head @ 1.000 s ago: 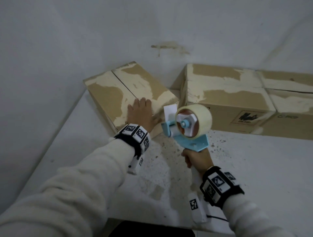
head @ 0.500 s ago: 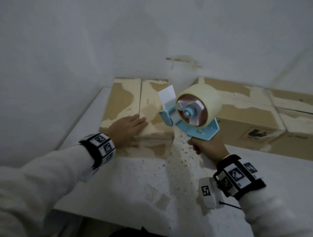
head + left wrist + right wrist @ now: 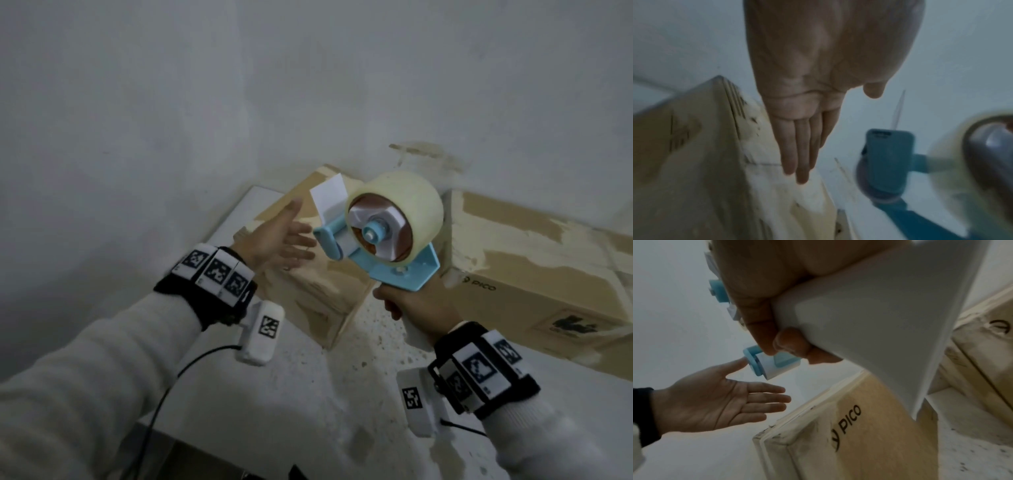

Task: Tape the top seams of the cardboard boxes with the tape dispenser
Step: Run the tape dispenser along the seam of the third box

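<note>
The right hand is wrapped around the white handle of the tape dispenser, fingers curled tight, and holds it in the air above the white surface. The dispenser's handle runs down toward the wrist, and its blue front end with the roller points left, toward the left hand; the roll of tape sits upright on its hub, its round face turned to the head camera, and a white tab stands up at the front. The left hand hangs in the air with straight, slightly spread fingers, palm turned toward the dispenser, holding nothing; its fingertips are just beside the blue front end. Below and behind it lies a cardboard box near the corner of the white wall, its top patched with pale torn areas, and a second box lies to the right against the wall. The head view alone shows the whole dispenser and both boxes at once. The right wrist view shows the curled fingers under the handle, the open left palm and the printed word PICO on the box side. The left wrist view, blurred, shows the left hand's fingers together above the box top, apart from it, with the blue front end to their right.
</note>
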